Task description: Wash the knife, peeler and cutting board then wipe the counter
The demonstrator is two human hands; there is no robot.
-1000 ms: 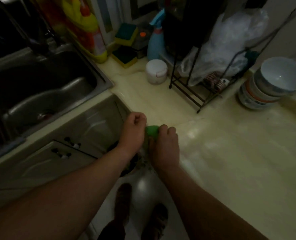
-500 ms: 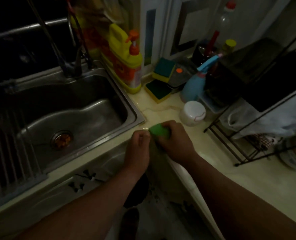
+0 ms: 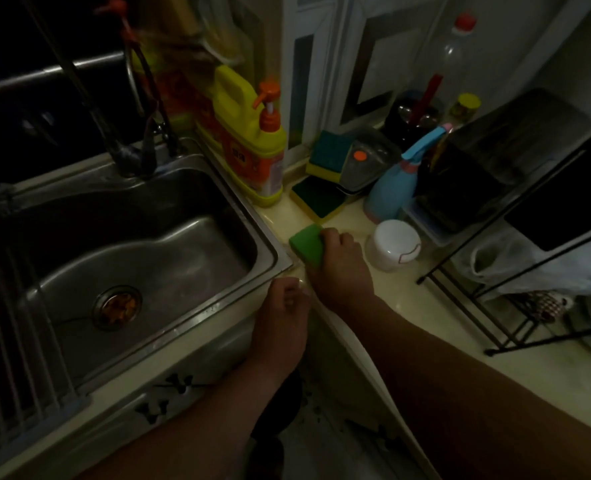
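The right hand [image 3: 339,268], arm stretched forward, presses a gripped green sponge [image 3: 307,244] onto the counter [image 3: 408,306] beside the sink [image 3: 262,237] corner, while the left hand [image 3: 282,313] curls loosely, empty, at the counter edge; the detergent bottle [image 3: 252,140] label is unreadable.

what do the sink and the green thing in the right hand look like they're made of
The sink looks like stainless steel with a brushed finish: grey metal with soft, streaky reflections. The green pad in the right hand looks like foam sponge or a folded cloth: matte, no shine, thick soft edges. The dim light leaves that open.
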